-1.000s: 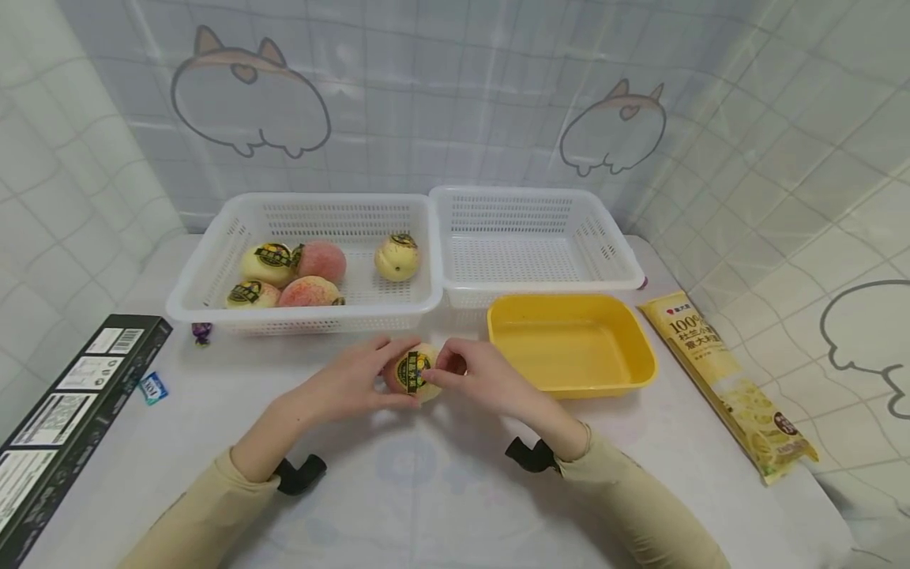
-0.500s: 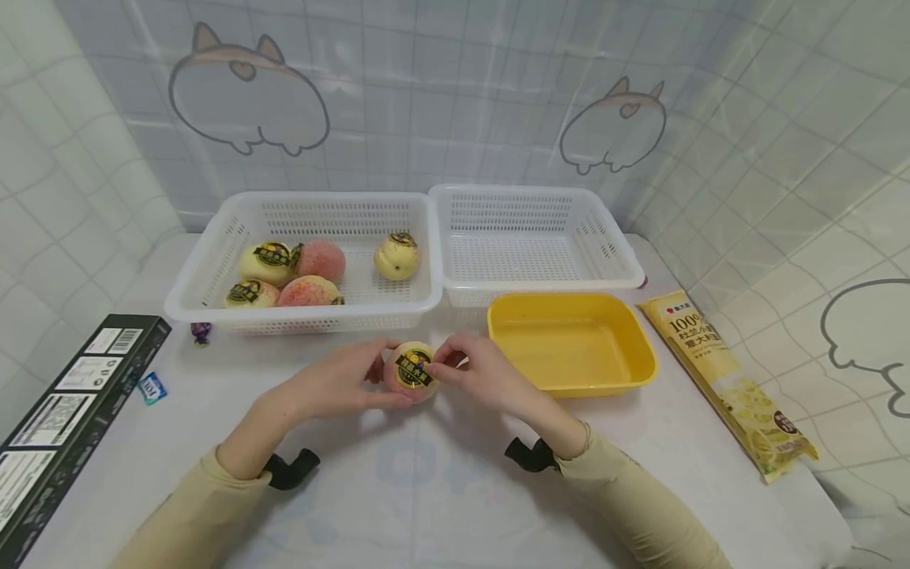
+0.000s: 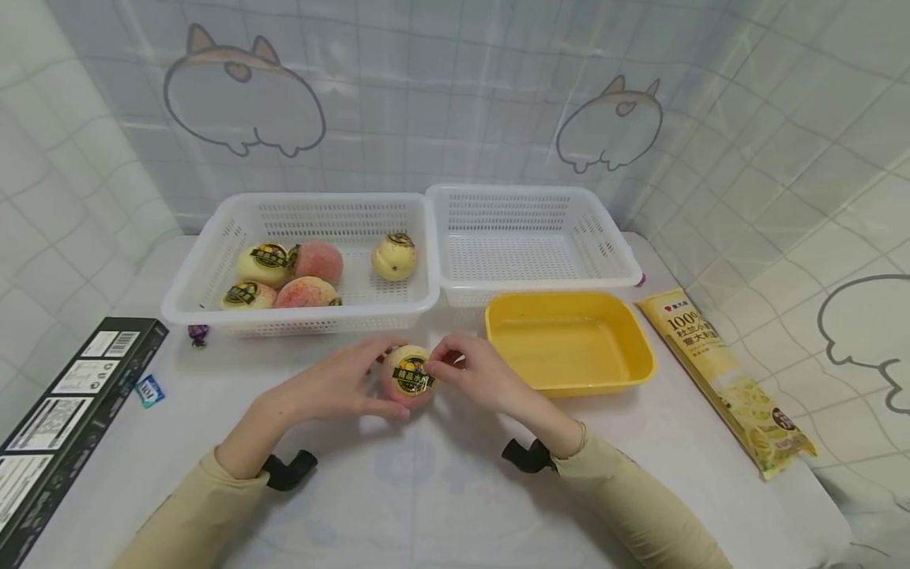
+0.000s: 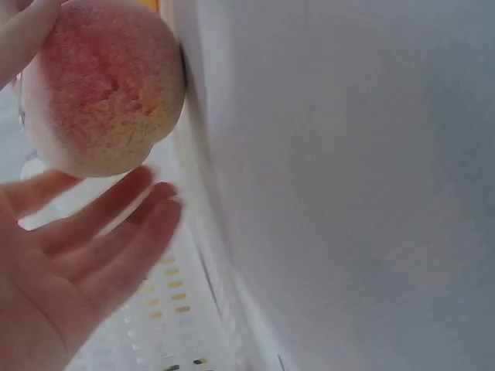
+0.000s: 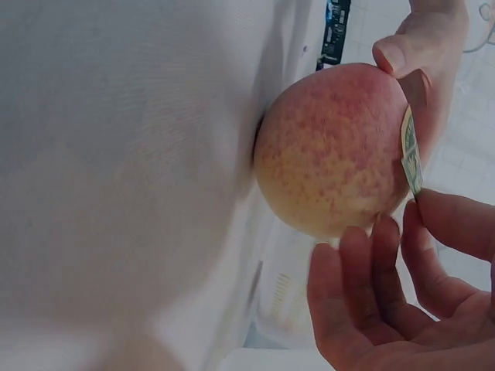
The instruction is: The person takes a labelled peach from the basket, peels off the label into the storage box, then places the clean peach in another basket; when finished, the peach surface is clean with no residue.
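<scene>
A pink and yellow peach (image 3: 402, 397) sits on the table between my hands. My left hand (image 3: 329, 383) holds it from the left, thumb at the near side and fingers at the far side. In the left wrist view, the fingers (image 4: 100, 239) of that hand reach along the lower side of the peach (image 4: 108, 93). On the peach is a black and gold sticker (image 3: 412, 376). My right hand (image 3: 485, 378) pinches the edge of the sticker between thumb and index finger. In the right wrist view, the sticker's end (image 5: 412, 158) stands out at the fingertips.
Several stickered peaches (image 3: 307, 291) lie in the left white basket (image 3: 320, 318). A second white basket (image 3: 533, 284) stands beside it. A yellow tub (image 3: 569, 356) is at the right, with a pasta packet (image 3: 725, 375) beyond. At the left lie a long black box (image 3: 78, 403) and small sachet (image 3: 150, 390).
The peach has turned under my left hand, so the sticker's band goes from upright through slanted to nearly level. My left hand shifted slightly left; the right hand stays at the sticker's edge.
</scene>
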A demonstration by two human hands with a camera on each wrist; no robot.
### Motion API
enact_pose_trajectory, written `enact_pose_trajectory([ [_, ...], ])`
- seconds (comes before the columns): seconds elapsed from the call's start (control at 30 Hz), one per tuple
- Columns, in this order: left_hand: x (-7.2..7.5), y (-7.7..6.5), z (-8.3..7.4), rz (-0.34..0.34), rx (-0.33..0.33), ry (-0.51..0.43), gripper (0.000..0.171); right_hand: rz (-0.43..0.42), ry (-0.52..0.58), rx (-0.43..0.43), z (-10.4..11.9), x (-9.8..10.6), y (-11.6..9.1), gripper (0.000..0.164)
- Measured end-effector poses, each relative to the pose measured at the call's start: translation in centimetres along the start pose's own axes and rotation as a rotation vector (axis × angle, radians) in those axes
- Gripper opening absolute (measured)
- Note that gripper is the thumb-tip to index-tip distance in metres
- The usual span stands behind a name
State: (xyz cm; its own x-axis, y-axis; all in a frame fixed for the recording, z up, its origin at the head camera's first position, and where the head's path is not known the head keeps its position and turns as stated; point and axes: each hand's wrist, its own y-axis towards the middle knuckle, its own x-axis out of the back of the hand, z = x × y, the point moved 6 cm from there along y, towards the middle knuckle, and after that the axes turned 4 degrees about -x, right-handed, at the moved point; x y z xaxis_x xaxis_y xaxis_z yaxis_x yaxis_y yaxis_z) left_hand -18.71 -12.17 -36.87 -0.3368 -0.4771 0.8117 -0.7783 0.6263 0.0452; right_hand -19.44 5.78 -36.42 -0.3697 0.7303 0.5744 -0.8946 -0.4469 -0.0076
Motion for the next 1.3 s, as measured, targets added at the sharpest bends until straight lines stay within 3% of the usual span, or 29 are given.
enact_pose_trajectory([
  [0.17,-0.1,0.0,0.1,0.003,0.043,-0.025,0.090,0.001,0.028,-0.016,0.1,-0.1,0.0,0.008],
  [0.53,-0.4,0.2,-0.1,0.023,0.048,0.010,0.095,-0.035,0.148,-0.037,0.4,0.1,-0.3,0.011],
  [0.8,-0.6,0.2,-0.2,0.021,0.035,0.005,0.094,-0.036,0.090,0.023,1.5,0.7,-0.9,0.008],
  [0.93,-0.6,0.3,-0.2,0.022,0.018,0.005,0.093,-0.056,0.116,0.003,1.7,2.0,-1.1,0.010],
  [1.17,-0.6,0.1,0.0,0.048,0.060,-0.008,0.096,-0.022,0.206,-0.088,1.3,4.9,-0.3,0.011],
  [1.3,-0.6,0.3,0.0,0.049,0.059,-0.007,0.094,-0.020,0.120,-0.079,1.1,6.7,0.3,0.010],
])
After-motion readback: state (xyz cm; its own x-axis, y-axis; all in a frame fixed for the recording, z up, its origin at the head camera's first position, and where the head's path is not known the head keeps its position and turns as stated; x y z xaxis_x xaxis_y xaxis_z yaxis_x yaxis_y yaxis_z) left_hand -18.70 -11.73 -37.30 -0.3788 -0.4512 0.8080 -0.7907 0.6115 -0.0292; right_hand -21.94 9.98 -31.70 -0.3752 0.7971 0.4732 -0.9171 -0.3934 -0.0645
